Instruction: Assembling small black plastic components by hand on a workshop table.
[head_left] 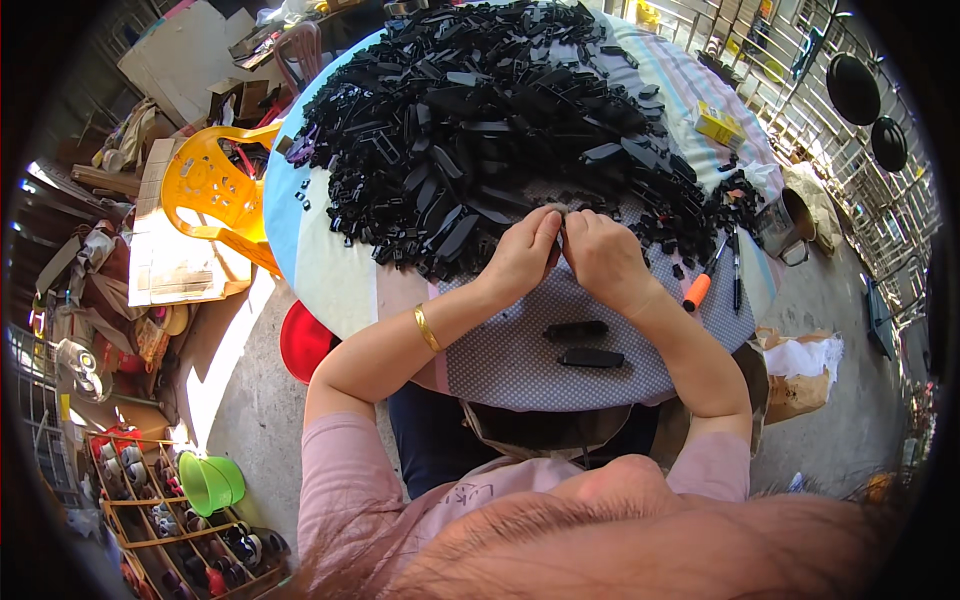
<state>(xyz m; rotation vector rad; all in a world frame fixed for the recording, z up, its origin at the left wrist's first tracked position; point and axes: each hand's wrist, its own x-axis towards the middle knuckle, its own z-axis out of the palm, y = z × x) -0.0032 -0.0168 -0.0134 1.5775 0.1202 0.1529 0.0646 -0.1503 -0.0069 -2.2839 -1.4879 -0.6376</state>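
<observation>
A small black part (561,212) is pinched between both hands at the near edge of the big heap of black plastic pieces (490,120); it is almost wholly hidden by the fingers, so its long axis and heading cannot be told. The left hand (522,255) and right hand (600,255) are closed narrow, fingertips touching. Nearer the person than the heap, 2 long black pieces (585,343) lie on the worktop (500,360), their long axes running left to right. Right of the heap lies an orange-handled tool (703,280)
</observation>
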